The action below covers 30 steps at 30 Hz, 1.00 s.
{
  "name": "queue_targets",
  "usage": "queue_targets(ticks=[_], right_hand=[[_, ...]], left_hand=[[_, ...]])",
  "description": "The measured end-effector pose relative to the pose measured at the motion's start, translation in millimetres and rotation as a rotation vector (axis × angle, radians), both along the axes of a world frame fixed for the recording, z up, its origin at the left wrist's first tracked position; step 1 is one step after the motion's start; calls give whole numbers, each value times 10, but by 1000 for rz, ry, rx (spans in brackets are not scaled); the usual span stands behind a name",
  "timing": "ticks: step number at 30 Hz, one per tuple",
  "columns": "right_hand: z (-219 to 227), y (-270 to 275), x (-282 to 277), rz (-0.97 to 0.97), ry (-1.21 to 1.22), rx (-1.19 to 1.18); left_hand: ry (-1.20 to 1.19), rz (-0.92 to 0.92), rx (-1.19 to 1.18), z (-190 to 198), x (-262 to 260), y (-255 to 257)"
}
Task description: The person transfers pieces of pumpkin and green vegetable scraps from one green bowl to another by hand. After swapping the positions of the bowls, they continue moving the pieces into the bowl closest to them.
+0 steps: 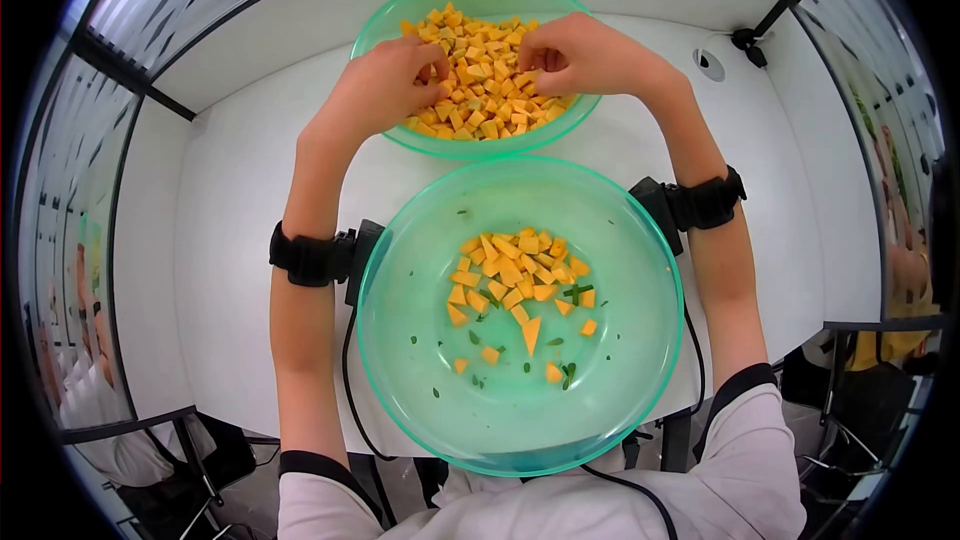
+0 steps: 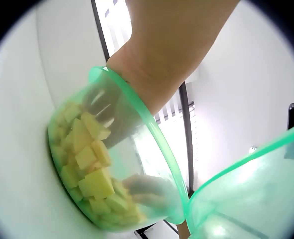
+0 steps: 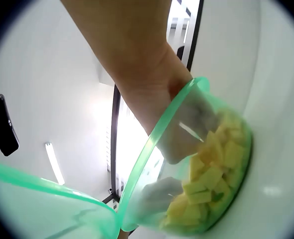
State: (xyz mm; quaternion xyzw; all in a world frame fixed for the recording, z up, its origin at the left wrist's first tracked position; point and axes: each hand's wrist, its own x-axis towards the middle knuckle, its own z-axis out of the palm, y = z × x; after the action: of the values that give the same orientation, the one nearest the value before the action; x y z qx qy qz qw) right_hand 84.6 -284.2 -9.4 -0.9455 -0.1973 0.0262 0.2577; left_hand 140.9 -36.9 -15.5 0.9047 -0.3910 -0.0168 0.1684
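Observation:
Both hands reach into the far green bowl [image 1: 490, 149], which is heaped with orange-yellow diced chunks [image 1: 485, 70]. At its left side the left hand [image 1: 390, 85] bends its fingers down to the chunks. Across from it, the right hand [image 1: 575, 53] has curled fingers, with thumb and fingertips right at the heap. I cannot tell whether either hand grips a chunk. Through the bowl's clear wall, the left wrist view shows chunks [image 2: 89, 159] near the fingers; the right wrist view shows chunks [image 3: 207, 179] below the right hand [image 3: 179, 144].
Nearer the body stands a second green bowl [image 1: 420, 390], its rim close against the far one. It holds a smaller pile of orange-yellow chunks [image 1: 515, 265] and scattered green leaf bits [image 1: 569, 375]. White panels [image 1: 270, 50] surround the white table [image 1: 235, 290]. Cables run beside the near bowl.

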Motion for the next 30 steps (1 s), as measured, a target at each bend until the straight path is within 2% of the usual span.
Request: queue_targets(ticks=[11,14,15,30], right_hand=[[-51,-45,71,95,-156,119],[-45,-48,66,66,-41,250],[-44,-66,81,67,-16,227],[-56,-41,87,76,-37,239]], left_hand=[[-14,21,-19,0,-10,-32],[-29,12,-35,-28,8,-31],[-30,6,-38,-26,8,-34],[-76,7,-31,-10,-6,-37]])
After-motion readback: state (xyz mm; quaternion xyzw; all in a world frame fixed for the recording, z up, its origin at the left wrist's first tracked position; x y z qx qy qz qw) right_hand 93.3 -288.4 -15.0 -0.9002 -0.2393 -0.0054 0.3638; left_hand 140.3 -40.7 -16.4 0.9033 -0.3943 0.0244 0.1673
